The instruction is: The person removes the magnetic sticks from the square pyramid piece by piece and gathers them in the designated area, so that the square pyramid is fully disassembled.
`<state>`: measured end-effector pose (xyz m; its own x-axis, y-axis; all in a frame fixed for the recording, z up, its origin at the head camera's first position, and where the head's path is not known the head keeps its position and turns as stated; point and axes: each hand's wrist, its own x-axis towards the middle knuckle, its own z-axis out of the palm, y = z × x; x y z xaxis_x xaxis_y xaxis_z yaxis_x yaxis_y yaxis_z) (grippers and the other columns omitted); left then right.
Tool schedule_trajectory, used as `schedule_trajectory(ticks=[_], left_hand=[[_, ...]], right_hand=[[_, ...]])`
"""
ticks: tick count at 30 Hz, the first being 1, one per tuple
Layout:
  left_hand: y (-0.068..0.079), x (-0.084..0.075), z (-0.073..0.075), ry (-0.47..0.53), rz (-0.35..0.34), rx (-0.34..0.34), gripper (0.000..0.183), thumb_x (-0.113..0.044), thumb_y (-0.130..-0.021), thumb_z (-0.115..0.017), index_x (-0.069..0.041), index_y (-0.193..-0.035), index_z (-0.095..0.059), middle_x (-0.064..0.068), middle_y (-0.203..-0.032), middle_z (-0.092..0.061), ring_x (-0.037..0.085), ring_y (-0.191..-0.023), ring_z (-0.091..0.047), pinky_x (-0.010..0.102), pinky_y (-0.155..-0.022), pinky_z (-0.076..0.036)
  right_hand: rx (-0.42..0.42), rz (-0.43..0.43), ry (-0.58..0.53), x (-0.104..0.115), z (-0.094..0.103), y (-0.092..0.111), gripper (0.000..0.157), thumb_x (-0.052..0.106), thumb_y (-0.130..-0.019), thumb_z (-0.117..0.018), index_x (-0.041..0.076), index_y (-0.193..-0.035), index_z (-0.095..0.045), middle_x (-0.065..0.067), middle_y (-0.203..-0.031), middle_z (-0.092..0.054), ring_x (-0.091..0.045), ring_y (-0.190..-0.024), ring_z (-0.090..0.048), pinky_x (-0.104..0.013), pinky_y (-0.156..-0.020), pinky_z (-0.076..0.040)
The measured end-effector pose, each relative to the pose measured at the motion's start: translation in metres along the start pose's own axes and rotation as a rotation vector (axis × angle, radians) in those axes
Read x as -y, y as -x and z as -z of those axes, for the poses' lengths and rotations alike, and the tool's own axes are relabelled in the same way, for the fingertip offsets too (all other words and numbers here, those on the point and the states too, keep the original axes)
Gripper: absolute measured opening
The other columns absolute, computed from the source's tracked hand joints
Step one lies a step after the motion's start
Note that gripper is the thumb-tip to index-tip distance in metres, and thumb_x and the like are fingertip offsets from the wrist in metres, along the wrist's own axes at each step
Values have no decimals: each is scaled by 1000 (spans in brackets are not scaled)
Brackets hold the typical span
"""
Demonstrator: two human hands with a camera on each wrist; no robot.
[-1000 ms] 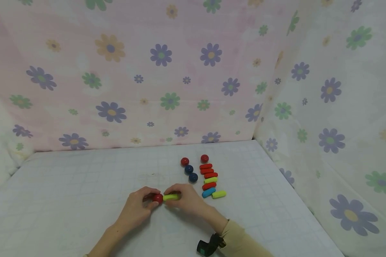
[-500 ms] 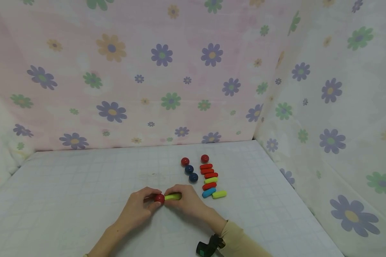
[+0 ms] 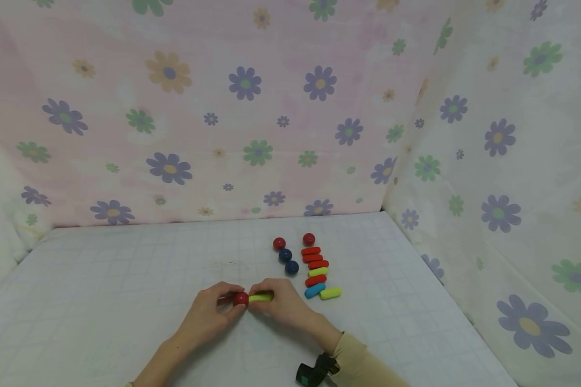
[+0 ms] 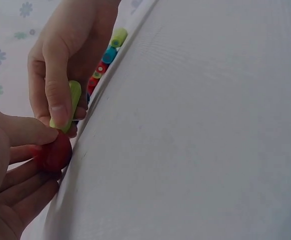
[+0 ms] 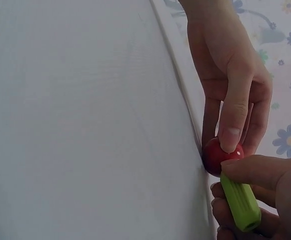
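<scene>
Between thumb and fingers, my left hand (image 3: 208, 309) pinches a glossy red ball (image 3: 241, 299). My right hand (image 3: 283, 302) pinches a yellow-green ridged rod (image 3: 260, 297) from the other side. One end of the rod meets the ball in the right wrist view, where the green rod (image 5: 241, 205) shows a hole in its free end. In the left wrist view the thumb lies on the red ball (image 4: 55, 152). Whether the rod's tip sits inside the ball is hidden by the fingers.
Right of the hands lies a column of short rods: red rods (image 3: 312, 258), a blue rod (image 3: 315, 291) and yellow-green rods (image 3: 330, 293). Behind them are a red ball (image 3: 309, 239), another red ball (image 3: 279, 244) and dark blue balls (image 3: 291, 267). Floral curtains (image 3: 256, 107) border the white table (image 3: 126, 279).
Both hands have shifted very slightly to the right in the head view, with the ball and rod still end to end. The loose pieces lie as before.
</scene>
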<state>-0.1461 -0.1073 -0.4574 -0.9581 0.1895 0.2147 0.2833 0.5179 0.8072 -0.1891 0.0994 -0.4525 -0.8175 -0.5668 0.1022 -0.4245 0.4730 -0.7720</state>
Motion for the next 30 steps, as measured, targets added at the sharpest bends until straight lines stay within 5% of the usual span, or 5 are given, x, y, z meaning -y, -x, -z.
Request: schedule_trajectory(ticks=[12,30], left_hand=[[-3,-2,-2,-31,38,-14,28,-13,-84,-80,-12,-110,-71,-6,-104,-72,10,-98,-68,29,-91,-58],[-1,-3,-2,-101,107,33,33,-22,-88,-77,-13,-119,-69,-3,-116,-71,15,-113,-67,33,-96,-56]], right_hand=[[30,-50,54,-5,17,12,15,20,-89,-75,20,-104,-75,12,-96,-69,-6,-87,-57,-20,-81,-51],[24,4,74,-22,27,37,19,24,-87,-79,22,-104,-74,15,-96,-68,-1,-89,-58,-20,-84,-53]])
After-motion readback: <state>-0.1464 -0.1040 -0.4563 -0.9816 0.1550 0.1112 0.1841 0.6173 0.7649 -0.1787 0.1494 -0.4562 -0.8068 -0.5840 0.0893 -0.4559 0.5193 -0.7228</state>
